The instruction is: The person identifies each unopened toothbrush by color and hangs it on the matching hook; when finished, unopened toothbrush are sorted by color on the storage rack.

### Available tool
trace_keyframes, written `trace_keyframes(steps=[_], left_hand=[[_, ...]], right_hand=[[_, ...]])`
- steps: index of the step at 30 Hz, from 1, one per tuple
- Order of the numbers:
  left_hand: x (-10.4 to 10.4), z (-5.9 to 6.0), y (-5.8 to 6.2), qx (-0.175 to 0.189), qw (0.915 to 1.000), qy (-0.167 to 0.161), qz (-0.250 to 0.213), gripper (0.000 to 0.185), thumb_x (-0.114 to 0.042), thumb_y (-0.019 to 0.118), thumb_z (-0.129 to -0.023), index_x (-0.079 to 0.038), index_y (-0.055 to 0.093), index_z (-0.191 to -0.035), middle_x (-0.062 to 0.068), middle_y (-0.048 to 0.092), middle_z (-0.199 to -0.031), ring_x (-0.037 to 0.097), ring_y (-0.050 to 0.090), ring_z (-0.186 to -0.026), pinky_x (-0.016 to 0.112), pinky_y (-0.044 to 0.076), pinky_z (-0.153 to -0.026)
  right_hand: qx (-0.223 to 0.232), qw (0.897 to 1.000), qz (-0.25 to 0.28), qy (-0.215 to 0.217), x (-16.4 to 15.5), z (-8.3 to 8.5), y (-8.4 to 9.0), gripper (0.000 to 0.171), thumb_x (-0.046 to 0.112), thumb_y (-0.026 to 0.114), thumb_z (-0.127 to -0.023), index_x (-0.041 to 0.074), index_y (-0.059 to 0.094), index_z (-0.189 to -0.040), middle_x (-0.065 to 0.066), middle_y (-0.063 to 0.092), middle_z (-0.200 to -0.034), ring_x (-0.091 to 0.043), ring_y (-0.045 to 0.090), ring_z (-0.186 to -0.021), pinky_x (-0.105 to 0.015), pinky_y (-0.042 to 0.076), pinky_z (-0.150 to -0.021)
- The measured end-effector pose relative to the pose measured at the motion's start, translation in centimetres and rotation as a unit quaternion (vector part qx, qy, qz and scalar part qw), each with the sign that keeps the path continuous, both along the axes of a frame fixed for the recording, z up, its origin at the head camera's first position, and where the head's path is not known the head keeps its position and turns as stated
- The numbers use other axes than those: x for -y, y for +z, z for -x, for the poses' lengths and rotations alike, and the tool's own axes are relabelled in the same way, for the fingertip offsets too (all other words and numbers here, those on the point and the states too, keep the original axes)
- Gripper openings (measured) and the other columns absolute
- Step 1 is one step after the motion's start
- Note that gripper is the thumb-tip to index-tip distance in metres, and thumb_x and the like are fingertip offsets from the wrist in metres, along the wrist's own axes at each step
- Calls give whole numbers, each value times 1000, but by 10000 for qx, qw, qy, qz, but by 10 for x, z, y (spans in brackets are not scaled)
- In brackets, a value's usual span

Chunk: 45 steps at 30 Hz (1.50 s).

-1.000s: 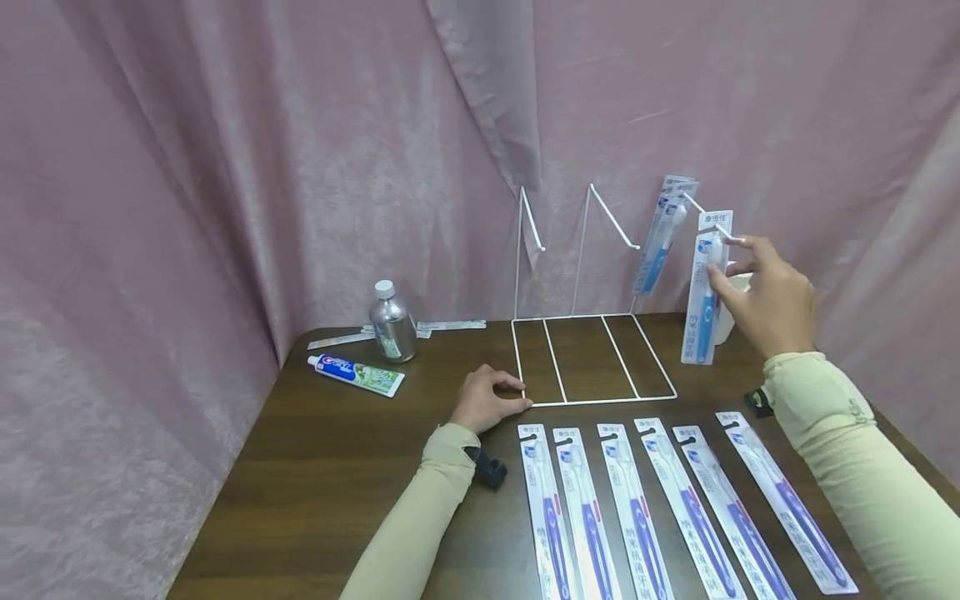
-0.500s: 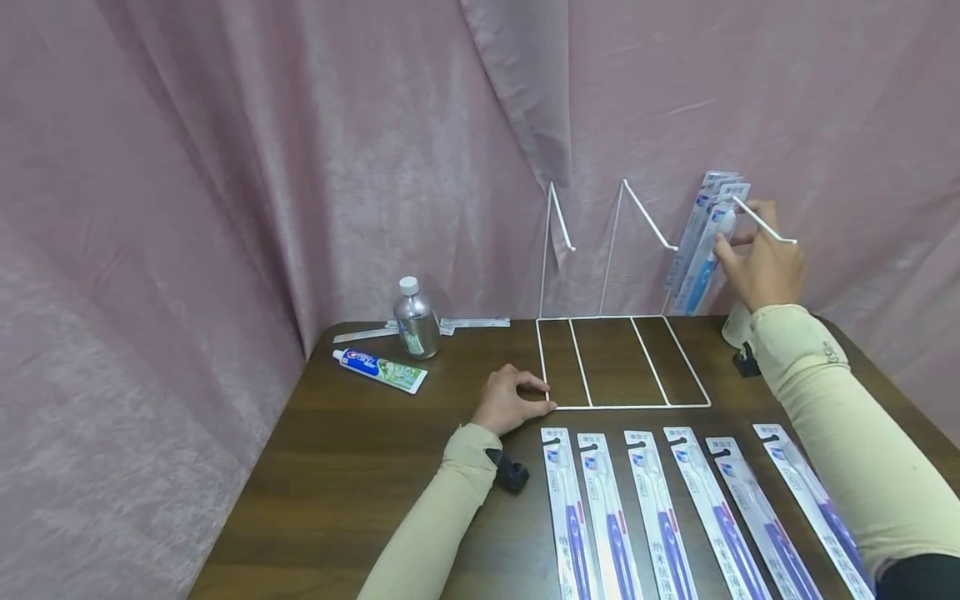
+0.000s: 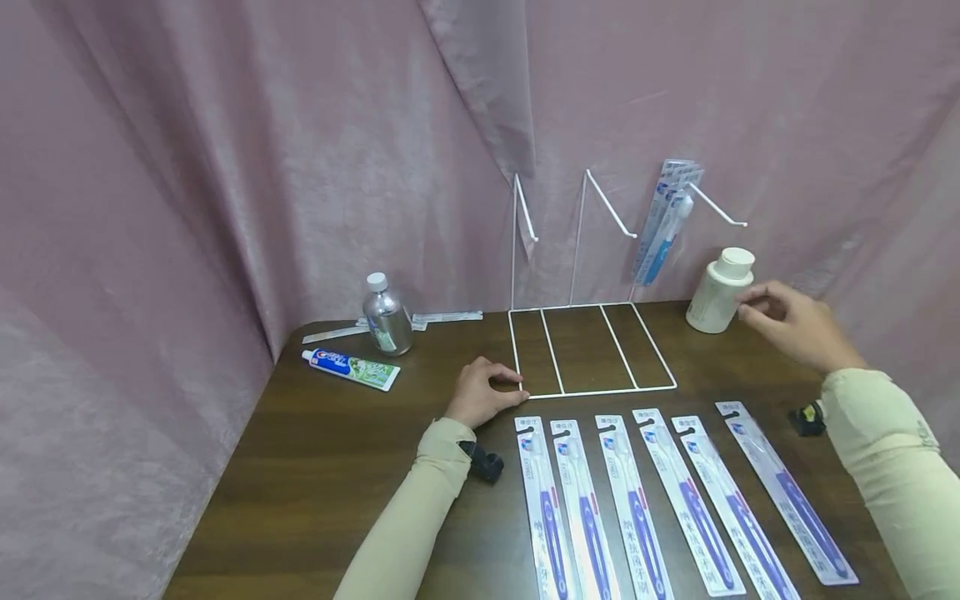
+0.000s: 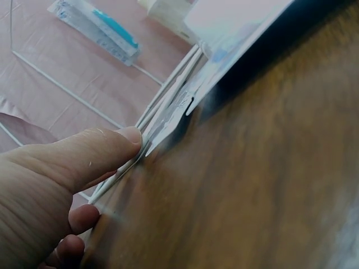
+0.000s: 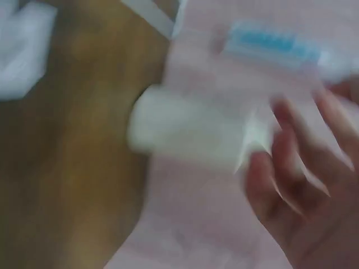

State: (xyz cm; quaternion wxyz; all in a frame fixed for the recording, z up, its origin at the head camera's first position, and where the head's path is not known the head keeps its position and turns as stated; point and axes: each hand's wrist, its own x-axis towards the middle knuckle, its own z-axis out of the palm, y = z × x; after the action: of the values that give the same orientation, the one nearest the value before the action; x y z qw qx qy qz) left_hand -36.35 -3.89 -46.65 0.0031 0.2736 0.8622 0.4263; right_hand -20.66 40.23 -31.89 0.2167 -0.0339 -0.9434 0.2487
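Note:
My left hand [image 3: 483, 393] holds the front left corner of a white wire display rack [image 3: 592, 392], its thumb [image 4: 120, 143] lying on the wire in the left wrist view. My right hand [image 3: 802, 325] is at the right with loosely bent fingers and nothing in them, beside a white bottle [image 3: 716, 296]. Blue toothbrushes in blister packs [image 3: 663, 221] hang together on the rack's right hook, near its back end. The middle and left hooks carry nothing. In front of the rack, several packaged purple toothbrushes [image 3: 637, 500] lie in a row on the table.
A silver bottle with a white cap [image 3: 389, 317] and a toothpaste tube [image 3: 351, 370] are at the back left of the wooden table [image 3: 315, 492]. Flat white strips [image 3: 450, 317] lie behind them. A pink curtain [image 3: 360, 150] hangs behind the table.
My right hand pushed a blue toothbrush pack back along the right hook, let go, and came down to the right, uncovering the white bottle. The left hand stayed on the rack corner.

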Motion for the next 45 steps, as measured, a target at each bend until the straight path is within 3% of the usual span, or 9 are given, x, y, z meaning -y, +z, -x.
trace_keyframes(steps=[4,10,15,19,24,32,39,42,45], left_hand=[[2,5,4,-30,10000,14,3,26,-40,93,-80,-27,84,-101,-2,62,-105,23,54,-105,42,45,-93],[6,7,6,8,10000,89,0,27,-38,93,-79,-27,84,-102,-3,61,-105,23,54,-104,43,44,-94],[2,2,-1,-22,10000,-91,-17,28,-38,93,-80,-26,84,-104,-4,61,-102,20,55,-99,40,44,-92],[7,0,-5,-3,9998,-128,-147,27,-36,93,-80,-25,84,-103,-4,61,-100,18,54,-94,39,44,-87],[10,-5,-7,91,9998,-141,-114,27,-35,94,-80,-25,84,-102,-4,61,-100,17,54,-92,38,44,-84],[-6,3,-3,-139,9995,-220,-164,27,-36,93,-80,-25,84,-103,-5,64,-102,16,56,-95,39,45,-88],[-37,6,-9,-328,9980,-540,-69,26,-35,94,-79,-23,84,-100,-7,64,-98,13,56,-93,37,46,-87],[-50,8,-13,-307,9971,-692,-77,26,-35,94,-80,-23,84,-100,-7,64,-97,12,55,-91,35,46,-86],[-58,10,-13,-328,9970,-700,-91,26,-35,94,-80,-23,84,-100,-7,64,-97,11,56,-91,34,46,-85]], right_hand=[[998,9885,532,1005,-37,-41,-36,20,14,62,-107,18,65,-127,14,74,-101,-2,63,-79,-31,52,-59],[1977,9495,1787,1657,-52,-77,-78,35,11,56,-109,15,57,-144,-3,73,-112,-19,56,-67,-35,54,-63],[2256,9422,1806,1694,-49,-98,-91,42,15,56,-110,7,50,-151,-10,71,-112,-20,57,-68,-34,51,-60],[2201,9418,1589,1984,-40,-99,-97,43,14,55,-110,4,50,-151,-7,65,-102,-19,56,-73,-33,47,-60],[1804,9527,1231,2111,-27,-103,-104,41,9,64,-105,3,56,-145,0,57,-89,-14,52,-74,-31,42,-60],[1375,9835,210,1157,-20,-100,-103,38,24,75,-100,11,67,-135,3,58,-93,-6,50,-79,-29,40,-64],[1145,9900,386,733,-29,-123,-102,41,23,72,-102,13,64,-141,6,73,-102,-3,64,-86,-28,50,-67],[508,9974,158,493,-24,-122,-83,44,18,74,-100,14,63,-143,4,75,-96,-4,64,-73,-27,50,-58],[-499,9970,-479,355,-4,-105,-48,49,12,79,-96,18,66,-142,1,72,-93,-4,54,-60,-26,44,-51]])
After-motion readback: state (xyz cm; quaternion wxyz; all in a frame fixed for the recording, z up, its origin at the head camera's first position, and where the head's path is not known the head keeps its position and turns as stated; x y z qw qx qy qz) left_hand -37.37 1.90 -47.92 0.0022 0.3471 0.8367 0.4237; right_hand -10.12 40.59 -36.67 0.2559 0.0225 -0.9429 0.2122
